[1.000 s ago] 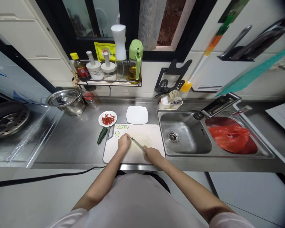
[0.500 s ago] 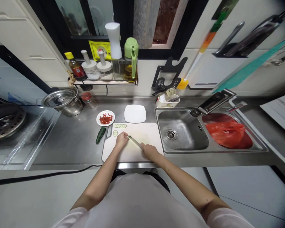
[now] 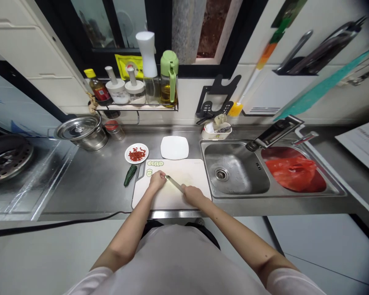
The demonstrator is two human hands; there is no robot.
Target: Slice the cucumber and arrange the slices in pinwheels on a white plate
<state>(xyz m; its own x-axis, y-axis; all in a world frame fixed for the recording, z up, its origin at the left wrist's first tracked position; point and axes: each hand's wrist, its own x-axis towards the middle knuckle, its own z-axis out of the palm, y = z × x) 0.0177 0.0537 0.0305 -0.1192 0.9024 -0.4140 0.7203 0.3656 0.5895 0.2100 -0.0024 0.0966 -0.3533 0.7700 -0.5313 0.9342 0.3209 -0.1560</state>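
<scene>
On a white cutting board [image 3: 180, 200], my right hand [image 3: 194, 195] grips the handle of a knife [image 3: 174, 184], its blade slanting toward my left hand. The fingers of my left hand [image 3: 157, 180] are pinched at the blade's tip, on a small pale-green piece that looks like a cucumber slice, mostly hidden. Several cucumber slices [image 3: 155, 163] lie in a row at the board's upper left, with a couple more just below. Left of the board rests a dark green cucumber piece [image 3: 130, 175]. A white plate [image 3: 137, 161] behind it carries small red pieces.
Behind the board stands a white square dish [image 3: 174, 147]. To the right is a steel double sink [image 3: 238, 172] with a faucet [image 3: 273, 133] and a red plastic bag [image 3: 292, 174]. A lidded pot [image 3: 90, 141] and a red-capped jar [image 3: 115, 130] stand back left, near a condiment rack [image 3: 138, 107].
Both hands and the knife stay almost in place. The view has shifted very slightly.
</scene>
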